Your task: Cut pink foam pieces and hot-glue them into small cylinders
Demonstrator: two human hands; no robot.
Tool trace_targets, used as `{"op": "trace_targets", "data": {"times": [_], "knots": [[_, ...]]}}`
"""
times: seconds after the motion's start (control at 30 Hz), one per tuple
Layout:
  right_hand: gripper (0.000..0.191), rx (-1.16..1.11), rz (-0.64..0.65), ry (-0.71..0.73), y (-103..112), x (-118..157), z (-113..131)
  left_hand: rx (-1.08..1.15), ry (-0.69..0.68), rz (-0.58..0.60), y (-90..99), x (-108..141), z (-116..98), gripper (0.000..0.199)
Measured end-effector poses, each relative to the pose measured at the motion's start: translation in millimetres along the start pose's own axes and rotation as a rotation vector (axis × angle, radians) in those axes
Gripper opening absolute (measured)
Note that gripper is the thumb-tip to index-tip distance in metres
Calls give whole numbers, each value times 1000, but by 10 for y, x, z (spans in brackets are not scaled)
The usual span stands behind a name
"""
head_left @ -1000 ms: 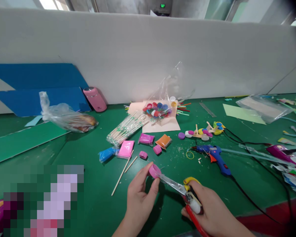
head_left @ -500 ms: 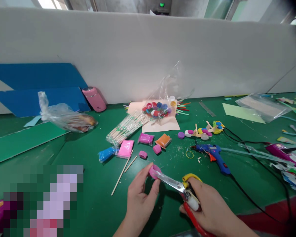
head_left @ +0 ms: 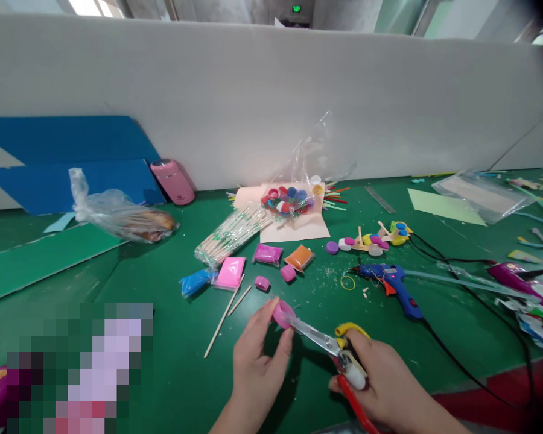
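Note:
Between the thumb and fingertips of my left hand (head_left: 260,358) is a pink bottle cap (head_left: 283,314), its hollow side tilted up. My right hand (head_left: 382,371) grips a pair of scissors (head_left: 319,339) with one yellow and one red handle. The blade tips reach the cap's right edge; whether they are inside it or only touching its rim, I cannot tell. Just beyond my left hand, two more pink caps (head_left: 262,283) lie on the green table (head_left: 172,361). Two thin wooden sticks (head_left: 224,325) rest to the left of them.
A blue glue gun (head_left: 396,289) with a black cord lies at right. Packets of coloured clay (head_left: 268,254), bagged sticks (head_left: 233,235) and a bag of bottle caps (head_left: 289,202) sit farther back. A pink flask (head_left: 174,182) stands by the white partition (head_left: 262,102).
The scissors' red handle has shifted slightly left, and my right hand has turned a little with it. My left hand and the pink cap stay almost in place.

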State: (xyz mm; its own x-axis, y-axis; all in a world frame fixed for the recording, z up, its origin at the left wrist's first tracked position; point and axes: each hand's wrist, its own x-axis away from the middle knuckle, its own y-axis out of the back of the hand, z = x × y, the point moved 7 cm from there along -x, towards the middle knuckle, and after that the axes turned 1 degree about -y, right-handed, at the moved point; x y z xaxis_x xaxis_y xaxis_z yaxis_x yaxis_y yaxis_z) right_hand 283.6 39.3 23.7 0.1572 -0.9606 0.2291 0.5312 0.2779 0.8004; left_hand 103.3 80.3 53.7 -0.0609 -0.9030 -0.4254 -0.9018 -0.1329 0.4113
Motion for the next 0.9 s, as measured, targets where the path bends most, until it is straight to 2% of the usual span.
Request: {"op": "trace_targets", "data": {"times": [0.2,0.37,0.47,0.53,0.7,0.9], "knots": [[24,-14,-4,-1,-21,7,-10,126,74,18,-8,-1,32,43],[25,-22,-14,-19,19,-1,-9,414,325,78,-10,-76,96,33],[25,-46,-14,-36,42,3,-14,516,442,139,-42,-102,99,28],[25,-50,-25,-34,55,12,-8,536,452,146,-54,-104,92,27],[25,-52,-40,-7,60,33,23,498,373,73,-63,-58,101,30],[26,-34,-22,-14,25,23,6,440,366,41,-63,-10,117,31]]}}
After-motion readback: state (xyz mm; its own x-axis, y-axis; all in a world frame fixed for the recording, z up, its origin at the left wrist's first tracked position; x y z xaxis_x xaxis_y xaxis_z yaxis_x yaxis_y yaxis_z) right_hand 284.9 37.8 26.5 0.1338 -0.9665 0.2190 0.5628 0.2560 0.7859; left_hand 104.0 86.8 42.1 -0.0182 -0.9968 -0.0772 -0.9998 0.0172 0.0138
